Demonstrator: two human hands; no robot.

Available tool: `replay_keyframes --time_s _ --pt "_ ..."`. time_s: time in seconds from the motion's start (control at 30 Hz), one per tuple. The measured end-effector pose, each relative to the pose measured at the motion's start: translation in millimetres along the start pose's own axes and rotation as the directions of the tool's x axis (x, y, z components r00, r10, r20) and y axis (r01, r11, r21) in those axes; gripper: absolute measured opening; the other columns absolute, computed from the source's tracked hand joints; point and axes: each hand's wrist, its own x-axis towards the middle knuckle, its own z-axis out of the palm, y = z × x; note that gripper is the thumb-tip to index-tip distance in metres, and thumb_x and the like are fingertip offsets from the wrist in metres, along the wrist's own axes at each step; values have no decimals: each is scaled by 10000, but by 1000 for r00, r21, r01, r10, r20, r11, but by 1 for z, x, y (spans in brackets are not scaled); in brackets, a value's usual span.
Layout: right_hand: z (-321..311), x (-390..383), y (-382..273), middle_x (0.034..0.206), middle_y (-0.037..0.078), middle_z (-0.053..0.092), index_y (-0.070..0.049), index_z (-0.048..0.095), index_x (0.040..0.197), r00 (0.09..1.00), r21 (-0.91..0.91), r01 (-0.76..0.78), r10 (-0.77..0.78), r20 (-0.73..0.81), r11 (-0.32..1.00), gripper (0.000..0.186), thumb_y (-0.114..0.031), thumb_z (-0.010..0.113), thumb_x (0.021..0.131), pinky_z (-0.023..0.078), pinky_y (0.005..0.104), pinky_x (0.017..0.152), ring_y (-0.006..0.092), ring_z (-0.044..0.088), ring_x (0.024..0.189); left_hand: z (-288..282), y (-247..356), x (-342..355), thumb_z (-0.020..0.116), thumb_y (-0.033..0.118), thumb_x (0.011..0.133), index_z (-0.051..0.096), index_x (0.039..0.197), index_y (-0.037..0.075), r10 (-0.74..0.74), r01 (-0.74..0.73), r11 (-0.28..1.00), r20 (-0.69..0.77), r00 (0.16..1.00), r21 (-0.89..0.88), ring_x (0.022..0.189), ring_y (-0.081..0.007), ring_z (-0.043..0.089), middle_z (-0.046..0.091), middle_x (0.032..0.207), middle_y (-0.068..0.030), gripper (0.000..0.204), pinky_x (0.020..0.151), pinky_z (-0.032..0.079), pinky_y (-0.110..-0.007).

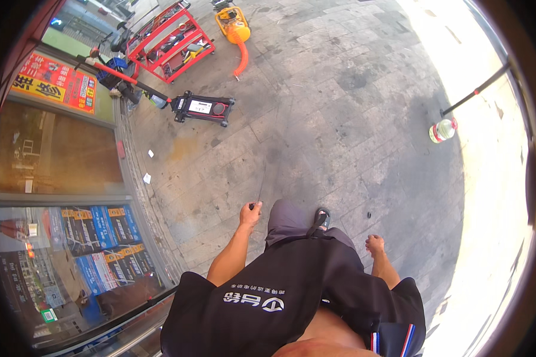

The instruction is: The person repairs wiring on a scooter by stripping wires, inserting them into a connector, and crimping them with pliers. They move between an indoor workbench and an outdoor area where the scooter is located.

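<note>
My left hand (250,215) is closed around the dark grip of a thin screwdriver-like tool (260,193), whose slim shaft points forward over the pavement. Beside my right thigh, my right hand (375,244) hangs with its fingers curled in. Whatever it may hold is hidden. A small dark piece (368,215) lies on the ground just ahead of that hand, apart from it. Between the hands are my grey trousers (284,219) and one sandalled foot (322,218).
Ahead to the left, a floor jack (201,108) with a long red handle rests near a red tool cart (171,44) and an orange air compressor (234,28) with a coiled hose. A shop window (53,149) lines the left. A plastic jug (443,131) stands right, near a pole.
</note>
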Motion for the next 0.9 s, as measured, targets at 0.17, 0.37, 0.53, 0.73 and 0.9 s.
replay_keyframes --time_s 0.17,0.37,0.53,0.73,0.9 --pt "58 64 -195 721 64 615 -14 614 1068 979 -224 198 -201 9 954 280 -193 542 865 416 267 397 127 538 516 -33 10 63 612 395 900 533 956 85 -241 216 887 -11 970 -407 498 -124 496 579 696 -54 325 404 394 -270" --pt "247 88 -402 696 56 598 -19 598 1074 962 -172 268 -255 93 948 271 -189 545 870 415 268 395 129 534 503 -98 -29 165 592 450 898 526 998 90 -556 410 762 -182 811 -501 388 -158 448 509 559 -51 379 330 320 -315" --pt "430 -2 -548 833 107 681 15 657 1064 712 -416 671 -378 591 614 380 -286 548 859 508 335 648 166 633 714 -189 57 295 630 466 844 619 907 -30 -368 288 927 -430 825 -240 806 -337 637 667 858 -204 500 732 491 -423" --pt "556 -32 -696 880 84 663 15 618 1124 652 -288 720 -475 591 631 359 -249 533 895 504 287 607 137 602 698 -280 278 434 646 386 880 562 942 61 22 -279 832 -475 880 -479 467 -105 463 520 639 -16 341 398 356 -256" --pt "599 56 -757 777 86 667 -36 675 1022 819 -631 571 -318 477 524 292 -228 546 845 502 320 572 167 634 673 -302 316 481 623 393 890 546 932 51 26 -302 810 -484 875 -502 480 -101 454 515 631 -17 354 418 345 -259"
